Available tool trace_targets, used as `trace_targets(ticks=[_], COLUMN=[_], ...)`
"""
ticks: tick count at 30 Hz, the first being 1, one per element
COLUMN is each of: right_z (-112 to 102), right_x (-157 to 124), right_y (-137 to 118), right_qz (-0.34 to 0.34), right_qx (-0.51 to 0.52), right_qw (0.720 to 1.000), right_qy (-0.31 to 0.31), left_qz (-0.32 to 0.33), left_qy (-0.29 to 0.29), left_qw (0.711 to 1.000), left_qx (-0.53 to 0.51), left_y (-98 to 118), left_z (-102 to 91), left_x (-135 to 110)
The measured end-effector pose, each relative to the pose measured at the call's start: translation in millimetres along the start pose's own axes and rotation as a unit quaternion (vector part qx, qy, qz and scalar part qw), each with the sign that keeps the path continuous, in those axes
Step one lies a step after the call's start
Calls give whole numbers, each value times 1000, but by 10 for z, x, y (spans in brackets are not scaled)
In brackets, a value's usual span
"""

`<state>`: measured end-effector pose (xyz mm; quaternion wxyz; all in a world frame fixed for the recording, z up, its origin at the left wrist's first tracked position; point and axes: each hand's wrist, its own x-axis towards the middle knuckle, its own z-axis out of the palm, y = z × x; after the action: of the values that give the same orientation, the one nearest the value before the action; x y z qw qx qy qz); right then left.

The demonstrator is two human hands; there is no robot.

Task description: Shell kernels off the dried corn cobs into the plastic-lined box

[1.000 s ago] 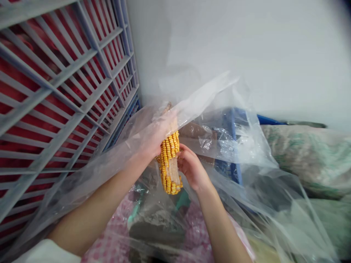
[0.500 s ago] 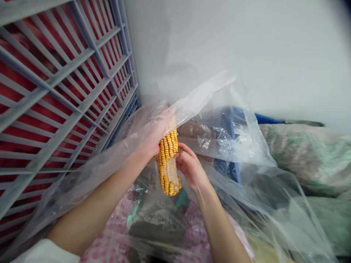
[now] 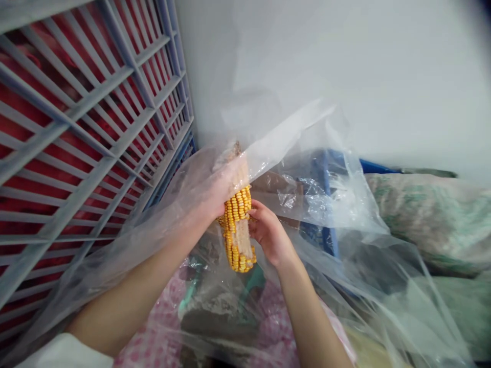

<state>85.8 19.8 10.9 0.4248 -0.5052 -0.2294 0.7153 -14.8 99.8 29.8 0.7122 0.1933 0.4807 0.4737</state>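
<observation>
As seen from the person's own head, working from left to right: a grey slatted crate point(image 3: 115, 115) stands at the far left, with something red point(image 3: 26, 102) behind its bars. Below it, a white sleeve point(image 3: 63, 352) shows at the bottom edge of the view. A clear plastic sheet point(image 3: 291, 135) drapes over the left forearm and left hand point(image 3: 226, 191), which is closed around the pale upper end of an ear of corn point(image 3: 236, 230), seen through the film. The ear hangs downward in mid-air at the centre, with rows of yellow kernels and a bare, pale strip along its face. The right hand point(image 3: 270, 235) lies just to its right, fingers point(image 3: 258, 219) curled against the kernels; how firmly they press cannot be told. Beneath lie a pink checked cloth point(image 3: 153, 319) and a grey lump point(image 3: 218, 317). A blue object point(image 3: 326, 204) shows through the plastic, and bulging sacks point(image 3: 433, 220) sit before a pale wall point(image 3: 345, 56) at the right. The ear appears stiff and fairly light, with kernels likely to shed; its bare upper end seems the surest hold.
</observation>
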Motion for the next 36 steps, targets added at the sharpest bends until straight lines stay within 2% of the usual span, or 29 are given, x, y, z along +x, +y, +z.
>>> trace_targets(ticks=[3, 12, 19, 27, 31, 36], right_z=[3, 14, 29, 60, 70, 62], right_x=[3, 5, 28, -6, -7, 20], right_y=[12, 19, 51, 36, 34, 75], right_qz=[0, 0, -6, 1, 5, -21], right_qx=[-6, -16, -7, 39, 28, -11], right_qw=[1000, 1000, 1000, 999, 999, 999], right_qy=[5, 14, 28, 19, 26, 32], left_qz=[20, 33, 28, 40, 41, 31], left_qy=[-30, -55, -36, -53, -60, -22], left_qw=[999, 998, 999, 998, 997, 999], left_qx=[-19, -21, -13, -9, -10, -7], left_y=[-10, -26, -58, -50, -33, -48], left_z=[-14, -9, -24, -50, -38, -31], left_x=[3, 18, 31, 38, 31, 56])
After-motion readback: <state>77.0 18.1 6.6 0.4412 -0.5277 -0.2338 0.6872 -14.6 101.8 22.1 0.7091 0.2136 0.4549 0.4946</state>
